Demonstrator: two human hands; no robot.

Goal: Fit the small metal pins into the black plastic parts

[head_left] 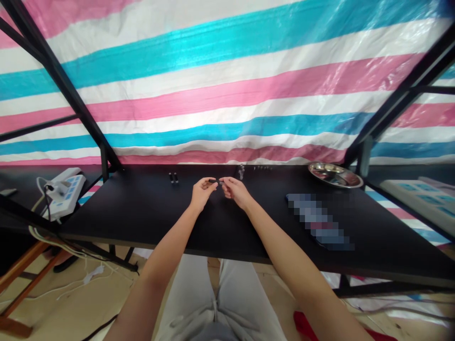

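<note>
My left hand (202, 193) is closed in a pinch on a small black cylinder (213, 181), held just above the black table. Close beside it, my right hand (234, 190) also pinches with thumb and forefinger. What its fingertips hold at the cylinder's end is too small to make out. Two short black cylinders with pale ends (173, 178) lie side by side to the left of my hands. Beyond my right hand sits a small cluster of clear or silvery pieces (241, 171), and several tiny pieces (263, 168) form a row to its right.
A shiny divided metal plate (316, 168) rests at the back right of the table (142, 208). A pixel-blurred flat item (318, 222) lies nearer me. White power strips (67, 196) with cables stand at left. Black frame bars and a striped sheet (227, 94) bound the far side.
</note>
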